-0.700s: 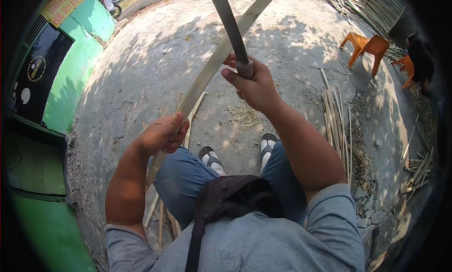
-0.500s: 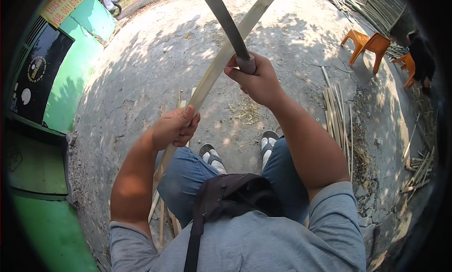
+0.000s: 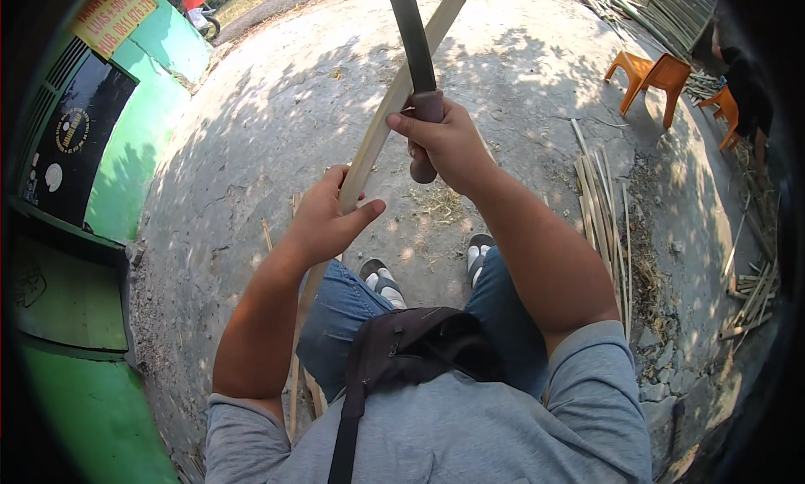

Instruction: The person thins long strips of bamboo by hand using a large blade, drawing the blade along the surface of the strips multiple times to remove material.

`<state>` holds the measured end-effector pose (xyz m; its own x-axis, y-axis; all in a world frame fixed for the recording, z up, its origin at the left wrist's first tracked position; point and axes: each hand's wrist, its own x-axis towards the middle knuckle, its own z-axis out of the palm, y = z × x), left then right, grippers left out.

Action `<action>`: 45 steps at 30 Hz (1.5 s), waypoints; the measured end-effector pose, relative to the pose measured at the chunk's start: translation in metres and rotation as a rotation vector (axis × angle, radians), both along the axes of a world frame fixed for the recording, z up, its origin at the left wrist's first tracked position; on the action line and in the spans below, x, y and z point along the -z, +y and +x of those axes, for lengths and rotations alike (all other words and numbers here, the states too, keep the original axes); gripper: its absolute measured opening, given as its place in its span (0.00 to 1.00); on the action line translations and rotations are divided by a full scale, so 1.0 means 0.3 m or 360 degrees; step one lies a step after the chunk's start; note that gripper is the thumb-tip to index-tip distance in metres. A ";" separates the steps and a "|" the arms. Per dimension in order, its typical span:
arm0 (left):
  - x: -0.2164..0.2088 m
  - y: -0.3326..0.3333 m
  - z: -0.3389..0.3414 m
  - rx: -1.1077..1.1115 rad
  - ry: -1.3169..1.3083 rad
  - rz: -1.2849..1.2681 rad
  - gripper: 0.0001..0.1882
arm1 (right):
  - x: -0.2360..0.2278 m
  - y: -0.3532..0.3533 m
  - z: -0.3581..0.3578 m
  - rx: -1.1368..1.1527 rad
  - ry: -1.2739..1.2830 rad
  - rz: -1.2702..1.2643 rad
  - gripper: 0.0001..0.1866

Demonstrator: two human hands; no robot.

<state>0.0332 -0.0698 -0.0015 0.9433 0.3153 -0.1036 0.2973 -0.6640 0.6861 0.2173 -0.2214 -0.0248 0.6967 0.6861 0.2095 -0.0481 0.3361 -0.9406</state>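
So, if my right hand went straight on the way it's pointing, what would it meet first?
Probably the pale slat: your right hand, gripping the knife handle, points up-left toward it. The thumb may be touching it; depth is unclear.

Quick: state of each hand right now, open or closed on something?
Left hand: open, astride the pale strip; whether it touches cannot be told.
Right hand: closed, holding the knife by its handle.

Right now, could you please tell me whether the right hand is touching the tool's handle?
Touching. The head view shows the right hand closed around the handle, whose upper part and rounded lower end show past the grip.
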 end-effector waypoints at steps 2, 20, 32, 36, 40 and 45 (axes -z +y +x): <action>0.027 0.020 -0.110 -0.0018 -0.0262 0.0104 0.37 | -0.007 -0.010 -0.006 -0.0050 0.0201 0.0208 0.15; 0.246 0.043 -0.844 -0.0593 -0.0074 -0.0389 0.15 | -0.063 -0.026 0.043 0.0319 0.0193 0.0139 0.15; 0.263 0.054 -0.544 -0.0862 -0.0089 -0.0134 0.20 | 0.011 -0.003 -0.040 0.0582 -0.1182 -0.0684 0.12; 0.264 0.059 -0.555 -0.0894 0.0014 -0.0082 0.19 | 0.080 0.043 -0.115 0.0296 -0.1972 -0.0847 0.09; 0.279 0.048 -0.576 -0.0960 -0.0031 -0.0014 0.20 | 0.121 0.077 -0.128 0.0139 -0.2085 -0.0987 0.07; 0.273 0.029 -0.562 -0.0967 -0.0132 0.0030 0.21 | 0.145 0.089 -0.097 0.0279 -0.1935 -0.0948 0.09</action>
<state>-0.1354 -0.0611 -0.0833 0.5988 0.8005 -0.0269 0.5729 -0.4046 0.7128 0.1881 -0.1946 -0.0683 0.3729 0.8096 0.4533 0.9072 -0.2155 -0.3614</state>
